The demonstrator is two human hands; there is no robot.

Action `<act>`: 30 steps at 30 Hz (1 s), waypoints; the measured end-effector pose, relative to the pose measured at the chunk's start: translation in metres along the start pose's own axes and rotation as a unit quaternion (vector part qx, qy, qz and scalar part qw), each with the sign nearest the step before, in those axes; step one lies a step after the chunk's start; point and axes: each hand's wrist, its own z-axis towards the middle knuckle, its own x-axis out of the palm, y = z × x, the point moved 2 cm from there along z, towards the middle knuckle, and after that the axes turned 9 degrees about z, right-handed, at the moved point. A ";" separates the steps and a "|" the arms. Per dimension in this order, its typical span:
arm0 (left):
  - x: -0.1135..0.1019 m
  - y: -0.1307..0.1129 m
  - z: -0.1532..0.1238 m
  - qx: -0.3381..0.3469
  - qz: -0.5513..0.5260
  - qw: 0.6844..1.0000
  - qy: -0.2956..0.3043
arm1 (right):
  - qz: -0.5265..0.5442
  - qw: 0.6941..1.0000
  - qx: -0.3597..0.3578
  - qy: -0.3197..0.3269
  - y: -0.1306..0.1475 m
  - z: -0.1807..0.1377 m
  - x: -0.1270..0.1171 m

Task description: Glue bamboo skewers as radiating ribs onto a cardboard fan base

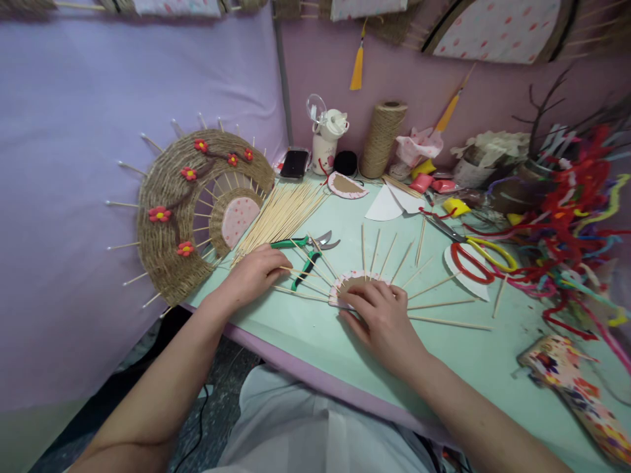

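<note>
A half-round piece of brown cardboard with a pink-spotted rim [340,287] lies on the table. Thin wooden sticks [387,253] fan out from its curved edge. My right hand [382,318] grips the half-round near its straight side, fingers on top, covering part of it. On the left, my left hand [259,272] has its fingers closed at the outer end of one wooden stick; the fingertips partly hide the contact. Green-handled pruning shears [306,253] lie just beyond my left hand, partly beneath the sticks. A bundle of loose sticks [283,210] lies behind that hand.
A twine-wound fan with red flowers [167,190] stands at left. Along the back are a phone [294,163], a white bottle [325,141] and a twine spool [384,138]. Scissors [473,259], colourful pipe cleaners [591,223] and a flower-patterned glue gun [566,381] lie right.
</note>
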 end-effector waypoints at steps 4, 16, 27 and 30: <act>-0.001 -0.002 0.001 0.003 -0.002 1.000 0.000 | 0.002 1.000 -0.006 0.002 0.002 0.002 -0.002; -0.012 0.003 -0.004 -0.027 -0.017 0.998 -0.057 | -0.006 1.000 0.000 -0.009 0.002 0.004 -0.007; -0.026 0.016 -0.044 -0.207 -0.002 0.967 -0.150 | -0.028 1.000 0.004 -0.008 -0.002 0.002 -0.007; -0.023 0.011 -0.039 -0.190 -0.014 0.970 -0.148 | -0.018 1.000 0.007 -0.012 -0.001 0.002 -0.007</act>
